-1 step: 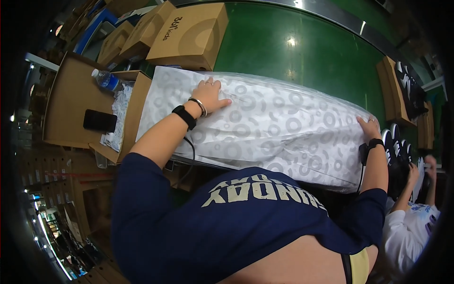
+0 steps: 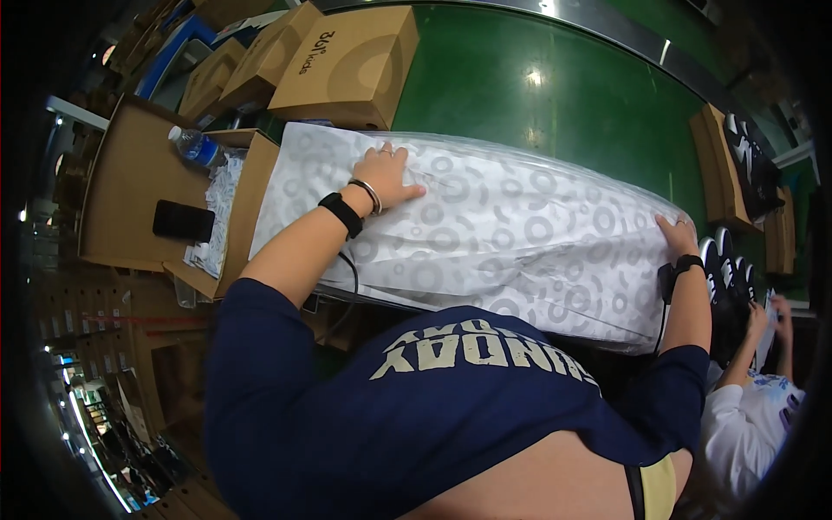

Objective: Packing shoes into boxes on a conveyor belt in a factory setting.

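A long stack of white wrapping paper [image 2: 485,217], printed with grey rings and arcs, lies in front of me with clear plastic film along its far edge. My left hand [image 2: 387,178] rests on the upper left part of the paper, open, fingers spread and thumb pointing right. At the right end of the stack, my right hand [image 2: 678,234] touches the paper's edge with its thumb and fingers apart. Nothing shows held in either hand. A dark band circles each wrist, and a thin black cable [image 2: 353,273] hangs below my left forearm.
Left of the paper, an open cardboard box [image 2: 130,186] holds a black phone [image 2: 183,221], a water bottle [image 2: 192,146] and small white packets [image 2: 224,195]. Closed brown boxes [image 2: 347,69] stand behind on the green table [image 2: 520,78]. Black shoes [image 2: 726,269] and a co-worker [image 2: 750,425] are at right.
My left hand has shifted very slightly on the paper. The co-worker's raised hand at the right has moved a little to the left and down.
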Available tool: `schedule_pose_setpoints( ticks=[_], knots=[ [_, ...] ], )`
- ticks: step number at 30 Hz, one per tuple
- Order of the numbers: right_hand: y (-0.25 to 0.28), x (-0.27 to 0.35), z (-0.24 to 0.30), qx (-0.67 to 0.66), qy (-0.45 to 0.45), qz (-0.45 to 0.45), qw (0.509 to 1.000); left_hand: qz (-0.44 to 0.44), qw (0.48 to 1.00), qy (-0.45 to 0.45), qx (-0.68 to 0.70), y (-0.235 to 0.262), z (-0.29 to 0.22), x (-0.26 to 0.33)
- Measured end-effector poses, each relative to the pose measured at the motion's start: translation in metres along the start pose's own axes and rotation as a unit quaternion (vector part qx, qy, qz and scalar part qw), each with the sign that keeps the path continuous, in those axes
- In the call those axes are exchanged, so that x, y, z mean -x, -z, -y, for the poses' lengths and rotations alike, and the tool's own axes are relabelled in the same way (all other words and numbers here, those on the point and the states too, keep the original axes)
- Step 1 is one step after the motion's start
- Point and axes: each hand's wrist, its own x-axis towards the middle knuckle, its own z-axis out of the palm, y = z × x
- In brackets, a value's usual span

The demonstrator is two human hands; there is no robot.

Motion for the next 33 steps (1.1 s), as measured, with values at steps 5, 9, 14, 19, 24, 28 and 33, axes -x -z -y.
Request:
schedule_pose_setpoints(
  ticks=[5, 9, 14, 19, 24, 28, 33],
  knots=[
    [-0.007, -0.007, -0.016, 0.008, -0.009, -0.034, 0.999, 0.097, 0.995, 0.031, -0.004, 0.012, -0.027, 0.007],
    [-0.013, -0.013, -0.023, 0.004, -0.001, -0.051, 0.999, 0.068, 0.994, 0.077, 0.048, 0.009, -0.018, -0.008],
    [-0.013, -0.011, -0.02, 0.002, -0.001, -0.046, 0.999, 0.169, 0.964, 0.169, 0.114, 0.012, 0.01, -0.04],
    [-0.013, -0.004, -0.016, 0.009, 0.003, -0.078, 0.997, 0.105, 0.973, 0.174, 0.109, -0.015, 0.047, -0.04],
    [0.01, 0.025, 0.023, 0.068, -0.014, -0.083, 0.994, -0.074, 0.986, 0.069, 0.135, -0.028, 0.07, -0.037],
    [0.014, 0.04, 0.05, 0.186, 0.141, -0.233, 0.944, -0.128, 0.99, -0.045, 0.04, 0.011, 0.018, -0.046],
    [-0.017, -0.005, 0.049, 0.116, 0.247, -0.215, 0.938, 0.182, 0.969, -0.054, 0.159, -0.01, 0.004, -0.095]
  ],
)
